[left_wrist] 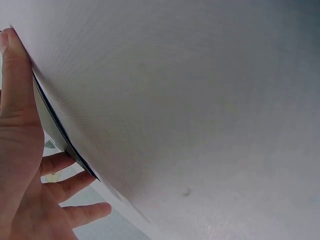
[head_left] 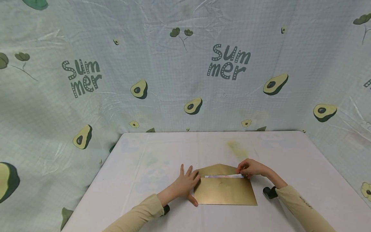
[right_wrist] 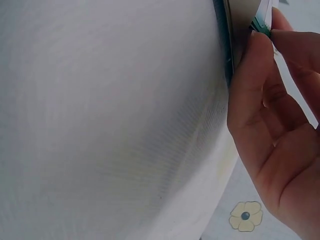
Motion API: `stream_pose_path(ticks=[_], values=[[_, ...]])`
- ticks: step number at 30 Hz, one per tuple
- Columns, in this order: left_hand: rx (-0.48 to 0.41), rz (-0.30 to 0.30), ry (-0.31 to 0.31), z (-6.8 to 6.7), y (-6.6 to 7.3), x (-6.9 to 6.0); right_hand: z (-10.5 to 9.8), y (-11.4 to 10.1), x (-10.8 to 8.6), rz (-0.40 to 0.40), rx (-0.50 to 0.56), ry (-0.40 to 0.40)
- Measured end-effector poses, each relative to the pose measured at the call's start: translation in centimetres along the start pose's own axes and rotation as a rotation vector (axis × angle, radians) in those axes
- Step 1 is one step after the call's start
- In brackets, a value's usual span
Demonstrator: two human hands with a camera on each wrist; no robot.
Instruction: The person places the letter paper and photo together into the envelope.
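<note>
A gold envelope (head_left: 225, 191) lies on the table with its pointed flap (head_left: 217, 168) folded up and away from me. In its mouth a narrow strip of pale, printed paper (head_left: 221, 176) shows; the rest is hidden inside. My left hand (head_left: 185, 183) rests at the envelope's left edge, fingers spread and thumb near the lower left corner. At the right end of the mouth, my right hand (head_left: 251, 168) pinches the paper between thumb and fingertips. The right wrist view shows a white and green corner of that paper (right_wrist: 262, 25) at the fingertips.
The white table (head_left: 145, 180) carries a faint yellowish stain beyond the envelope. Behind it hangs a pale cloth (head_left: 162, 64) printed with avocados and lettering. Dark wrist devices sit by both beige sleeves (head_left: 304, 206).
</note>
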State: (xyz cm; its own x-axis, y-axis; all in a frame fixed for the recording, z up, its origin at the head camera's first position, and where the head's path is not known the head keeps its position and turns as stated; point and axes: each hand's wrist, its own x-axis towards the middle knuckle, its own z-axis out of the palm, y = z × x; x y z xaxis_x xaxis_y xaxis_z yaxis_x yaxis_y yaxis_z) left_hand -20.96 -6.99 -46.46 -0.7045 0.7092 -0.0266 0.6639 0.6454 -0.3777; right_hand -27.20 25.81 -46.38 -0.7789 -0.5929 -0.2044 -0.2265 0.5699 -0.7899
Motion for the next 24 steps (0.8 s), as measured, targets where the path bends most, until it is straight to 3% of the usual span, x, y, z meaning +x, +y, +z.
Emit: stream_pose_path(ticks=[8, 14, 24], values=[[0.007, -0.003, -0.004, 0.1, 0.0, 0.0, 0.0, -0.7, -0.3, -0.044, -0.048, -0.026], [0.007, 0.0, 0.002, 0.1, 0.0, 0.0, -0.1, -1.4, 0.2, -0.115, -0.166, -0.04], [0.022, 0.003, 0.005, 0.0, 0.1, -0.1, 0.4, -3.1, 1.1, -0.151, -0.303, -0.067]])
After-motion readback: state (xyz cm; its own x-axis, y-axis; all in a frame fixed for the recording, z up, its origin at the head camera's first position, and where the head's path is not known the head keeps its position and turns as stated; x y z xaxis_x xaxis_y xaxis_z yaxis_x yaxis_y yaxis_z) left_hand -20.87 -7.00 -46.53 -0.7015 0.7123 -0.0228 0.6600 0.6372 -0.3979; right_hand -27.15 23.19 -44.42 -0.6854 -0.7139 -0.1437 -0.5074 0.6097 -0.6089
